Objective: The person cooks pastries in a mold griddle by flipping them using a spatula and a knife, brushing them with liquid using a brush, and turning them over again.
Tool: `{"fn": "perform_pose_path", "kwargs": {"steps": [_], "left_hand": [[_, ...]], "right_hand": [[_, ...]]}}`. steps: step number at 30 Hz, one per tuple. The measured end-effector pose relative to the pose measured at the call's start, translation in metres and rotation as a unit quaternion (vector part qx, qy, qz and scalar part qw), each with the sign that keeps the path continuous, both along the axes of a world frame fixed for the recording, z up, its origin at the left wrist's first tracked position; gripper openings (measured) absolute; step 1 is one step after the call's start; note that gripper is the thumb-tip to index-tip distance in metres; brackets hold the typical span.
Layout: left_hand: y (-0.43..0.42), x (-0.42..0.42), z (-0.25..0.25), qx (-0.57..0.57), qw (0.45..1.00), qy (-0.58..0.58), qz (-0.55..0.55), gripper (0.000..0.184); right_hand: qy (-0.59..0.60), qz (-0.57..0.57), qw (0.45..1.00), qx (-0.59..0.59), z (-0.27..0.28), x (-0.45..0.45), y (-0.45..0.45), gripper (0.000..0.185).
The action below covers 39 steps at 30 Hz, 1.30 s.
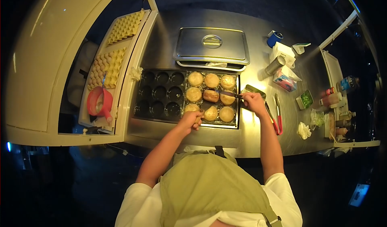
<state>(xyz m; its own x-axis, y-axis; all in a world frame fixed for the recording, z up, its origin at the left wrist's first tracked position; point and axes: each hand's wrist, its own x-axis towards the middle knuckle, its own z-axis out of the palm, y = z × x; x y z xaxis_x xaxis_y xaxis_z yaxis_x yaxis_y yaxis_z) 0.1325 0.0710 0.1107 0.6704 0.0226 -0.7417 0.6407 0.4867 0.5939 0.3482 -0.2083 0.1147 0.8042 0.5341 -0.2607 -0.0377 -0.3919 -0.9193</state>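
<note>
My right hand (254,102) is closed around the dark handle of a narrow flat spatula (229,93), whose blade reaches left to the middle cake of the pan. That round cake (211,95) stands tilted on its edge, showing a browned side. My left hand (191,120) is closed at the lower left corner of the filled pan, its fingers round something small and brownish that I cannot make out. Round golden cakes (195,79) sit in the wells of the right-hand pan (238,82). To the left, the dark moulded pan (158,93) has bare wells.
Behind the pans stands a lidded steel tray (213,45). Red-handled tongs (278,116) and a small metal tray (254,91) lie right. Egg trays (107,68) and a pink jug (99,101) stand left. Further right are a shaker (276,65), chopped greens (306,101) and bottles (331,99).
</note>
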Motion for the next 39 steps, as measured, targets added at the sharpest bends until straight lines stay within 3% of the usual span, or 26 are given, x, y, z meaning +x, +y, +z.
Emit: {"fn": "perform_pose_path", "kwargs": {"steps": [3, 6, 12, 20, 23, 24, 25, 26, 28, 29, 30, 31, 32, 39], "left_hand": [[-0.005, 0.015, -0.008, 0.019, 1.0, 0.006, -0.006, 0.026], [-0.007, 0.024, -0.014, 0.04, 0.999, 0.013, -0.011, 0.025], [-0.009, 0.022, -0.005, 0.058, 0.998, 0.023, -0.015, 0.023], [-0.011, 0.022, -0.013, 0.059, 0.998, 0.026, 0.003, 0.024], [-0.011, 0.02, -0.027, 0.12, 0.992, 0.009, -0.029, 0.026], [-0.015, 0.018, -0.025, 0.337, 0.936, -0.047, -0.093, 0.028], [-0.019, 0.015, -0.024, 0.534, 0.825, -0.1, -0.153, 0.03], [-0.023, 0.01, -0.023, 0.533, 0.826, -0.099, -0.154, 0.03], [-0.035, -0.001, 0.014, 0.718, 0.655, -0.156, -0.178, 0.028], [-0.038, -0.004, 0.026, 0.718, 0.655, -0.156, -0.178, 0.028], [-0.039, -0.005, 0.037, 0.717, 0.651, -0.151, -0.2, 0.027], [-0.04, -0.006, 0.044, 0.715, 0.647, -0.144, -0.221, 0.026], [-0.04, -0.007, 0.048, 0.716, 0.646, -0.144, -0.222, 0.026], [-0.038, -0.012, 0.044, 0.688, 0.683, -0.123, -0.209, 0.027]], "right_hand": [[-0.088, -0.048, 0.995, 0.002, -0.016, -0.038, 0.011, 0.027], [-0.298, 0.003, 0.954, -0.005, -0.011, -0.078, 0.023, 0.028], [-0.367, 0.036, 0.929, -0.024, 0.013, -0.111, 0.021, 0.029], [-0.371, -0.005, 0.925, -0.075, 0.002, -0.104, 0.03, 0.027], [-0.359, -0.009, 0.928, -0.104, 0.003, -0.111, 0.039, 0.028], [-0.353, -0.011, 0.929, -0.106, 0.005, -0.114, 0.043, 0.028], [-0.328, -0.012, 0.939, -0.106, 0.012, -0.117, 0.047, 0.028], [-0.327, -0.012, 0.939, -0.107, 0.008, -0.118, 0.049, 0.028], [-0.228, -0.053, 0.967, -0.099, -0.011, -0.118, 0.053, 0.028], [-0.068, -0.07, 0.993, -0.061, -0.017, -0.115, 0.055, 0.026], [-0.068, -0.072, 0.993, -0.06, -0.017, -0.114, 0.054, 0.026], [0.101, -0.138, 0.985, 0.008, -0.017, -0.114, 0.051, 0.023], [0.267, -0.198, 0.94, 0.076, -0.018, -0.116, 0.049, 0.022], [0.231, -0.217, 0.946, 0.073, -0.025, -0.128, 0.037, 0.018]]}}
